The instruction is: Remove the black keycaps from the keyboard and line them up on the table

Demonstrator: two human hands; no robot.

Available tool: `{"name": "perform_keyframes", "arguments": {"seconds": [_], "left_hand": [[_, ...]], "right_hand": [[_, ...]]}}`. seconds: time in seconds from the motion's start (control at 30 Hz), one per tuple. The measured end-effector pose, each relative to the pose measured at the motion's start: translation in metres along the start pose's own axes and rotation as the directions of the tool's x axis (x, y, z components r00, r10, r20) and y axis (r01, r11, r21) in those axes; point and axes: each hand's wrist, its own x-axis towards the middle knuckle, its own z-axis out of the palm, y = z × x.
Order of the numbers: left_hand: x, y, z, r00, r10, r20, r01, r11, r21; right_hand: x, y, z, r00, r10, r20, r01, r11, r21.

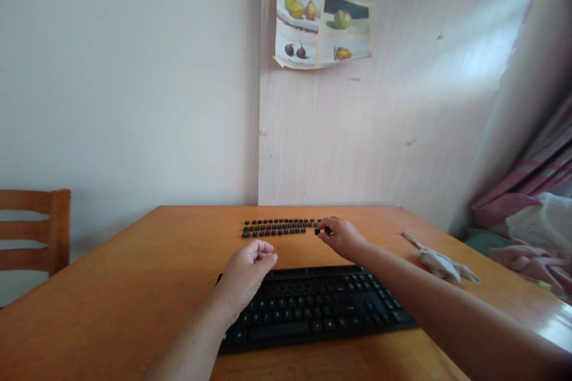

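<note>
Taking the black keyboard point(313, 303) as the landmark: far to its left, beyond the worktop's point(134, 274) edge, a wooden chair point(40, 229) stands against the pale wall.

The keyboard lies flat on the orange-brown worktop, close to the near edge, its long side running left to right.

Over the keyboard's left end hangs the left hand point(245, 271), forearm coming up from the near edge. Its fingers are curled together into a loose fist, thumb against the forefinger; whether anything small sits inside the curl cannot be told. It covers the keyboard's upper left corner.

Behind the keyboard, farther from the person, loose black keycaps point(279, 227) lie on the worktop in three neat rows, well apart from the keyboard itself.

At the right end of those rows, behind the keyboard's right half, is the right hand point(342, 237). Its thumb and forefinger are pinched on a single black keycap point(322, 230), which sits just beside the last caps of the rows, low over or on the worktop; which of the two cannot be told. The right forearm crosses above the keyboard's right end.

To the right of the keyboard a crumpled whitish cloth point(440, 262) lies on the worktop, apart from both hands.

High on the wall behind the keyboard hangs a fruit picture point(322, 24), its lower edge curling. Far right of the keyboard, off the worktop, striped pink fabric point(531, 190) is bunched.
</note>
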Motion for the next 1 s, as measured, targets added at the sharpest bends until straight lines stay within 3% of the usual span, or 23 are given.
{"name": "perform_keyframes", "arguments": {"seconds": [0.33,1.0], "left_hand": [[0.005,-0.003,-0.005,0.999,-0.012,-0.053,0.014,0.999,0.038],[0.0,-0.001,0.0,0.996,0.006,-0.086,0.003,0.995,0.095]], "right_hand": [[0.046,0.025,0.043,0.985,0.129,0.113,-0.111,0.982,-0.152],[0.063,0.021,0.055,0.979,0.077,0.187,-0.035,0.975,-0.219]]}}
